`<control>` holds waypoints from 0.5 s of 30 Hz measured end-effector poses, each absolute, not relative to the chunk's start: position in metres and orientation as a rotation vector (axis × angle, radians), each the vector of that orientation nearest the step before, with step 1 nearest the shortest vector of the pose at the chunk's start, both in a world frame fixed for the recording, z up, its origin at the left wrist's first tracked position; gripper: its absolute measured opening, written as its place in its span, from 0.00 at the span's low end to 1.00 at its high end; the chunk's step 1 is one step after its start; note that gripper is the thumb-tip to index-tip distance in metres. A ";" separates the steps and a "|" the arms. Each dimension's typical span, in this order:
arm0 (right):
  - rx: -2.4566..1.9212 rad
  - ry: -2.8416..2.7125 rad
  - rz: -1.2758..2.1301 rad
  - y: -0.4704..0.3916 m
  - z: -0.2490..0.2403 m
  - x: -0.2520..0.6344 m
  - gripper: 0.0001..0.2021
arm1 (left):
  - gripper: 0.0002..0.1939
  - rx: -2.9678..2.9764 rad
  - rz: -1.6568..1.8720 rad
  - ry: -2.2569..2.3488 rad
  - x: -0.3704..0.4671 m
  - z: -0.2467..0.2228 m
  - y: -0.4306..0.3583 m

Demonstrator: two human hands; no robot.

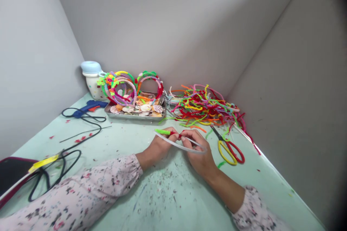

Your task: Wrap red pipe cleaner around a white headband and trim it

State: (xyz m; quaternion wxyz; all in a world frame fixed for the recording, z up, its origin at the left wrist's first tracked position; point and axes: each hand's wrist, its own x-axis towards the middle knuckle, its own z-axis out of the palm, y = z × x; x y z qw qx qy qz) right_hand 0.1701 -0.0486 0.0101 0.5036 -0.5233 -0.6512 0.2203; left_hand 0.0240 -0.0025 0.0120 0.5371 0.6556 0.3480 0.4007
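A thin whitish headband (177, 145) is held up over the middle of the table, curving toward me. Bright green fuzzy wrapping (162, 131) covers its left end, with a red section beside it. My left hand (162, 143) pinches the band at the red part. Close on its right, my right hand (199, 153) has its fingertips pressed together on the red pipe cleaner (180, 136), and the band's far end passes by its fingers. The fingertips of both hands nearly touch.
Behind stands a metal tray (132, 116) of shells and colourful headbands. Pipe cleaners (203, 106) are heaped at the back right, near scissors (230, 151). At left are a blue glue gun (88, 107), black cable (63, 166) and white cup (94, 83).
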 end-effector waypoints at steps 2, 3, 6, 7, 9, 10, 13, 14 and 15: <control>-1.275 -1.576 0.526 -0.049 0.010 0.171 0.06 | 0.10 1.581 0.944 0.834 0.023 0.012 -0.002; -1.277 -1.576 0.525 -0.049 0.010 0.171 0.06 | 0.10 1.594 0.939 0.836 0.023 0.013 -0.002; -1.287 -1.565 0.528 -0.049 0.010 0.170 0.07 | 0.10 1.629 0.945 0.829 0.022 0.013 -0.002; -1.291 -1.562 0.525 -0.049 0.011 0.170 0.07 | 0.10 1.639 0.954 0.824 0.022 0.013 -0.001; -1.296 -1.562 0.509 -0.049 0.012 0.170 0.07 | 0.11 1.659 0.974 0.815 0.022 0.012 -0.001; -1.296 -1.565 0.499 -0.049 0.013 0.169 0.07 | 0.11 1.669 0.984 0.814 0.022 0.012 0.000; -1.298 -1.573 0.468 -0.048 0.013 0.170 0.07 | 0.11 1.688 0.995 0.819 0.023 0.011 0.000; -1.299 -1.572 0.462 -0.048 0.013 0.170 0.07 | 0.11 1.688 0.993 0.815 0.023 0.011 0.000; -1.300 -1.572 0.459 -0.048 0.012 0.170 0.07 | 0.11 1.682 0.990 0.812 0.023 0.011 -0.001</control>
